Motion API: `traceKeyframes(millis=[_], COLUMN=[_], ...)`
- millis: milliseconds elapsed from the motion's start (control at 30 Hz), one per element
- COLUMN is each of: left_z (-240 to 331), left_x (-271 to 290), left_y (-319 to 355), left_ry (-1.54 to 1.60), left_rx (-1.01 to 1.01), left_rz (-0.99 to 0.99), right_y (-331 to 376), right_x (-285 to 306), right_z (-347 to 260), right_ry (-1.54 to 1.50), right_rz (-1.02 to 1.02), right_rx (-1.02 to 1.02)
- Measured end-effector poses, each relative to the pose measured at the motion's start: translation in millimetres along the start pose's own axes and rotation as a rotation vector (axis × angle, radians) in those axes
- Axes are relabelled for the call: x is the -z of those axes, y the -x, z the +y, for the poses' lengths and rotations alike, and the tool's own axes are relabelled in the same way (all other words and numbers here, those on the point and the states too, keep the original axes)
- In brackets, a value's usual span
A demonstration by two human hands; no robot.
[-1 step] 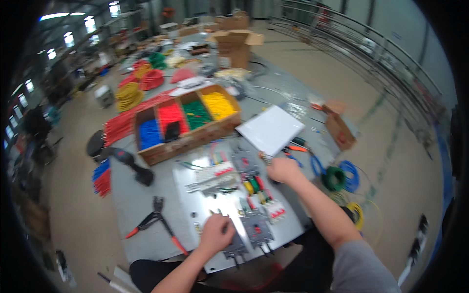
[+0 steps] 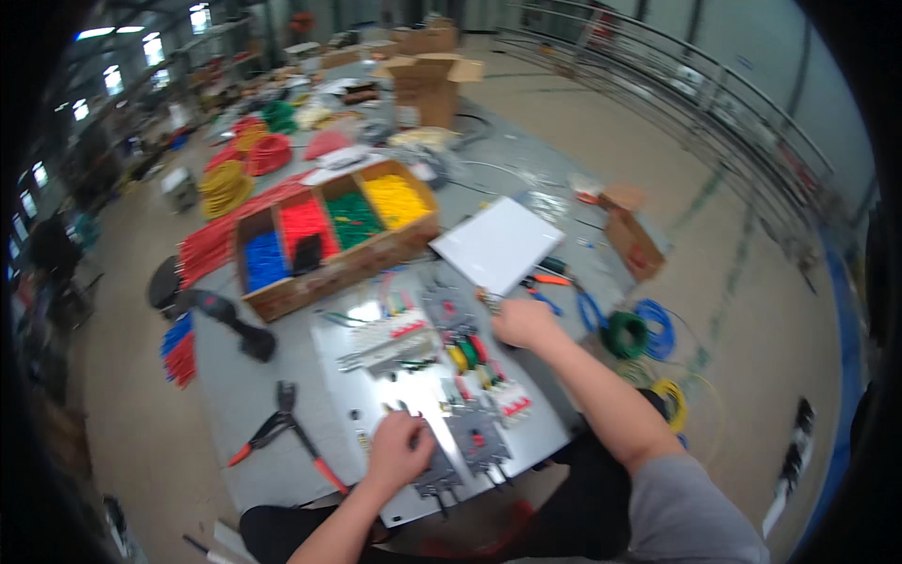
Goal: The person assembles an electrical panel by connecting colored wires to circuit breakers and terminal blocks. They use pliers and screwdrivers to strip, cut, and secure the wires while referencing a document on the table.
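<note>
A shiny metal panel (image 2: 376,376) lies on the floor in front of me, carrying grey rails, terminal blocks and breakers with red, yellow and green parts (image 2: 470,362). My left hand (image 2: 399,451) rests at the panel's near edge, its fingers curled on a dark grey component (image 2: 442,475). At the panel's far right corner my right hand (image 2: 521,321) is closed around a small tool (image 2: 489,299) whose tip points toward a white sheet (image 2: 498,242). My legs, in dark trousers, are folded under the panel's near edge.
Behind the panel stands a wooden box (image 2: 329,273) divided into blue, red, green and yellow wire pieces. Red-handled pliers (image 2: 282,432) and a black drill (image 2: 225,320) lie to the left. Coils of green, blue and yellow wire (image 2: 639,334) and a small cardboard box (image 2: 634,240) are on the right.
</note>
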State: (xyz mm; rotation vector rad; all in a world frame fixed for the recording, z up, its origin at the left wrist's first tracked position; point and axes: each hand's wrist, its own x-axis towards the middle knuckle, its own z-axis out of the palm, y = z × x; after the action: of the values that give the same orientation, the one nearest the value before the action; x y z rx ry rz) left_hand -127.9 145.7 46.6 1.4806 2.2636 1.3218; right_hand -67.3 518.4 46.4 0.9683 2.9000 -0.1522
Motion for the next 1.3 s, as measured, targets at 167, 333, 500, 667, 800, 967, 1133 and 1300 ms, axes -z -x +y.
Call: traceKeyframes(millis=[167, 333, 500, 667, 800, 967, 1133, 1300], left_z=[3, 3, 3, 3, 6, 6, 5, 6], left_x=[-1, -4, -3, 0, -1, -1, 0, 0], left_y=[1, 1, 1, 2, 0, -1, -1, -1], left_ry=[0.020, 0.031, 0.036, 0.011, 0.024, 0.030, 0.026, 0.025], left_rx=[0.054, 0.077, 0.069, 0.060, 0.056, 0.049, 0.046, 0.043], left_rz=[0.050, 0.033, 0.031, 0.033, 0.038, 0.040, 0.044, 0.039], right_y=[4, 16, 14, 13, 17, 15, 12, 13], right_x=[17, 24, 16, 25, 22, 16, 18, 11], right_z=[-11, -16, -11, -15, -16, -15, -16, -14], right_ry=[-0.022, -0.025, -0.026, -0.038, -0.049, -0.016, -0.001, -0.023], right_rz=[-0.021, -0.005, -0.023, -0.050, 0.009, 0.014, 0.010, 0.017], right_rx=[0.033, 0.014, 0.012, 0.007, 0.010, 0.010, 0.024, 0.028])
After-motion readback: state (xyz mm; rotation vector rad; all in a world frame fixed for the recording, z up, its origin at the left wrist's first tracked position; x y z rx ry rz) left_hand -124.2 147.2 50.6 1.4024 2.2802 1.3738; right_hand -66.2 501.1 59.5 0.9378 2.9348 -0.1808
